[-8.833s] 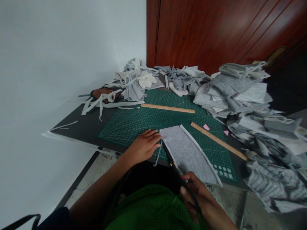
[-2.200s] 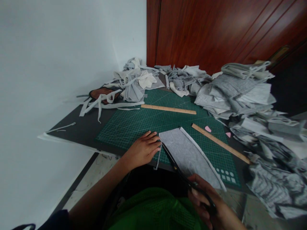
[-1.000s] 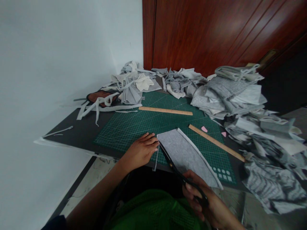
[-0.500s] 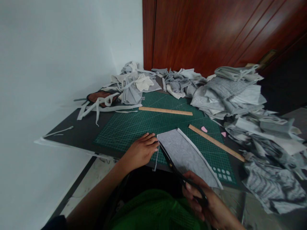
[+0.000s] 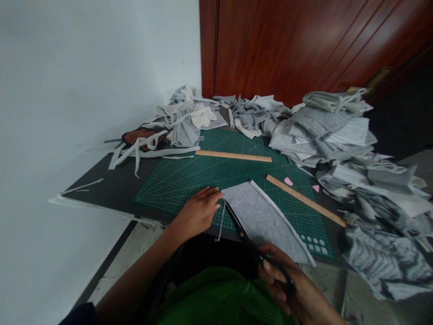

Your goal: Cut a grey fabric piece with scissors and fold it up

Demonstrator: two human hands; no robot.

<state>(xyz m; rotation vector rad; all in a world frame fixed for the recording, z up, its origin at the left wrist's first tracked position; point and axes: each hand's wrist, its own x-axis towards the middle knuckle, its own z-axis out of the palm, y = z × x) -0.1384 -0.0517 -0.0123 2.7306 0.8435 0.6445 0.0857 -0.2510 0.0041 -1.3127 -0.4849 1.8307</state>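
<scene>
The grey fabric piece (image 5: 264, 216) lies on the green mat (image 5: 169, 180), its near end partly hidden by the right hand (image 5: 302, 293), which grips black scissors (image 5: 252, 248) (whether the blades are parted is hard to see). The left hand (image 5: 198, 214) rests palm-down at the fabric's corner; whether it pinches anything, I cannot tell. At far right, a cloth pile (image 5: 389, 257) is cut off.

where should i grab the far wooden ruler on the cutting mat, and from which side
Probably the middle of the far wooden ruler, both long edges pinched from above, coming from the wearer's side. It lies flat, long and narrow, on the green cutting mat, with bare mat in front of its middle; its left end lies close to a pale fabric strip.
</scene>
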